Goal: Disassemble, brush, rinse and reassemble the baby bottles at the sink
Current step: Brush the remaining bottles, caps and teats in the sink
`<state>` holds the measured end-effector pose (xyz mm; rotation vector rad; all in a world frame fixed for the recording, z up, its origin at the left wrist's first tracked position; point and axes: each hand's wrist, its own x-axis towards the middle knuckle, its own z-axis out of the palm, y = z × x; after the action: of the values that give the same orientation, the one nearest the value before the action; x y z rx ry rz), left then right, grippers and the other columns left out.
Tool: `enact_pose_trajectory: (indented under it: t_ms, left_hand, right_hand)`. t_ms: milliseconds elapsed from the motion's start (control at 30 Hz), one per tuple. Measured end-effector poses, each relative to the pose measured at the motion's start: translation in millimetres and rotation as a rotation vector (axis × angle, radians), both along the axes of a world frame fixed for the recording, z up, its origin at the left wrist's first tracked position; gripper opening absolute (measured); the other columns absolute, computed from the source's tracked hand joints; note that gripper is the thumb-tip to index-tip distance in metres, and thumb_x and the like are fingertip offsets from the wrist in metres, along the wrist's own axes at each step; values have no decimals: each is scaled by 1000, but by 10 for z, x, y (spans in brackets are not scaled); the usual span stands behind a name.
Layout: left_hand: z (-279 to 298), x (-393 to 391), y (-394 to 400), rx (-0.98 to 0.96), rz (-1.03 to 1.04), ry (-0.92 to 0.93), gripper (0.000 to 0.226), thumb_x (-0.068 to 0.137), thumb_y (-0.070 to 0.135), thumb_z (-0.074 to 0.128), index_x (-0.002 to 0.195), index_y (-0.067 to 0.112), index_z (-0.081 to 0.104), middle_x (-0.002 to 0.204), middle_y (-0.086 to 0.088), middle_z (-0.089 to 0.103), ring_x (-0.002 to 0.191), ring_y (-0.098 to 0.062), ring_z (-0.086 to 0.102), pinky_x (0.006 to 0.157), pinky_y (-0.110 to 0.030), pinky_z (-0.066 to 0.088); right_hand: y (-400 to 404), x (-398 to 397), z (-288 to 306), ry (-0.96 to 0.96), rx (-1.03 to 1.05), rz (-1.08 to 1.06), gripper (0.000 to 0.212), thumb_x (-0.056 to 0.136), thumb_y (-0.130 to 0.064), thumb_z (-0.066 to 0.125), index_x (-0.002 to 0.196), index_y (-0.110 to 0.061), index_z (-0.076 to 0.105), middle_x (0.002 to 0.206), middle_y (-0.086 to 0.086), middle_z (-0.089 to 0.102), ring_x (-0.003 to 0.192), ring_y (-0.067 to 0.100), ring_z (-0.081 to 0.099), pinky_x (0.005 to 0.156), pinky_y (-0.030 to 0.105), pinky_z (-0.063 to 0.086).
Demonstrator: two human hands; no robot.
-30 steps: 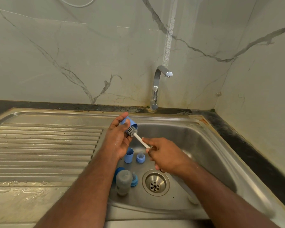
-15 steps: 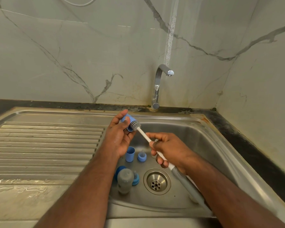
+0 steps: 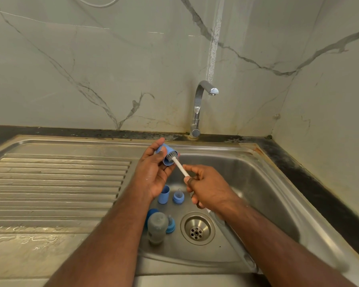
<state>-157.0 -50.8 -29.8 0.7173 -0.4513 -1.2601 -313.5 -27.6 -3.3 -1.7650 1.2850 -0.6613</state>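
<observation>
My left hand (image 3: 153, 172) holds a small blue cap (image 3: 166, 156) above the sink (image 3: 278, 195), fingers curled round its wall, mouth turned toward my right. My right hand (image 3: 205, 191) pinches the white stem of the brush (image 3: 179, 165), whose grey bristles sit just inside the cap's mouth. The cap looks like light, stiff plastic, likely slick when wet, so I judge the wall near the closed end is the place to hold it, leaving the rim free. The stem looks thin and may flex, so holding it close to the head should give more control. In the basin stand another cap (image 3: 163, 194) and a teat (image 3: 178, 196); nearer the drain (image 3: 197, 227) stands a cloudy bottle (image 3: 157, 226) with blue parts touching it, half hidden behind it. My right hand and forearm cover the brush's lower handle. The tap (image 3: 203, 96) shows no stream that I can make out.
</observation>
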Motion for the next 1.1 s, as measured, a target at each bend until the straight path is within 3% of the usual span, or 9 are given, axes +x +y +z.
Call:
enact_pose_trajectory:
  t_ms: [100, 200, 333, 533, 633, 767, 900, 1000, 1100]
  left_hand:
    - [13, 11, -4, 6, -22, 12, 28, 103, 4, 52, 125, 14, 66, 135, -22, 55, 125, -46, 60, 88, -44, 61]
    - [10, -1, -7, 9, -26, -1, 27, 102, 5, 54, 122, 16, 68, 135, -22, 56, 122, -45, 62, 89, -46, 60]
    - [16, -27, -13, -21, 12, 21, 30, 100, 5, 55, 128, 13, 64, 127, -19, 61, 123, -46, 60, 90, -47, 59]
    - [2, 1, -8, 20, 4, -13, 28, 102, 7, 55, 126, 16, 67, 130, -21, 60, 120, -44, 64, 88, -45, 61]
    - [-8, -5, -26, 20, 30, -15, 31, 102, 6, 53, 130, 14, 64, 128, -20, 62, 118, -42, 65, 98, -50, 56]
    - [-9, -23, -38, -5, 45, -34, 33, 101, 7, 56, 132, 14, 62, 121, -17, 66, 119, -41, 65, 102, -50, 53]
    - [-24, 13, -22, 3, 43, -75, 33, 94, 7, 63, 125, 17, 67, 134, -19, 61, 121, -42, 63, 98, -49, 56]
    - [-21, 23, -9, 4, 32, -50, 32, 95, 5, 62, 124, 18, 69, 134, -18, 60, 119, -42, 65, 94, -48, 58]
    - [-8, -2, -15, -5, 22, -51, 34, 95, 6, 61, 128, 16, 67, 132, -19, 62, 117, -42, 66, 93, -45, 59]
  right_hand:
    - [-22, -39, 48, 145, -121, 76, 44, 103, -19, 51, 144, -34, 50, 86, -4, 64, 59, 6, 52, 55, 21, 45]
    - [-56, -78, 118, 406, -307, 92, 46, 103, -21, 50, 147, -35, 47, 122, -4, 68, 70, 3, 52, 73, 22, 42]
    - [-4, -36, 106, 375, -344, 47, 43, 104, -22, 49, 146, -30, 48, 126, 1, 64, 97, 14, 60, 84, 26, 47]
    - [-61, -40, 79, 559, -436, 102, 53, 103, -20, 49, 151, -37, 39, 119, 0, 65, 96, 16, 61, 85, 32, 52]
    - [-48, -67, 105, 694, -493, 79, 58, 102, -19, 47, 155, -37, 29, 110, 1, 53, 92, 19, 55, 76, 32, 48]
    - [8, -15, 81, 853, -561, 69, 74, 98, -7, 47, 158, -34, 13, 118, 8, 46, 91, 25, 58, 73, 37, 53]
    - [-43, 36, 32, 789, -520, 129, 66, 99, -14, 48, 158, -32, 22, 117, 7, 55, 98, 26, 59, 77, 36, 49]
    - [-96, -78, 59, 526, -469, 118, 52, 101, -20, 48, 150, -36, 42, 123, 1, 66, 102, 18, 62, 88, 32, 51]
    - [-94, -83, 13, 555, -515, 69, 53, 103, -22, 47, 152, -37, 36, 115, -1, 59, 95, 15, 54, 82, 29, 46]
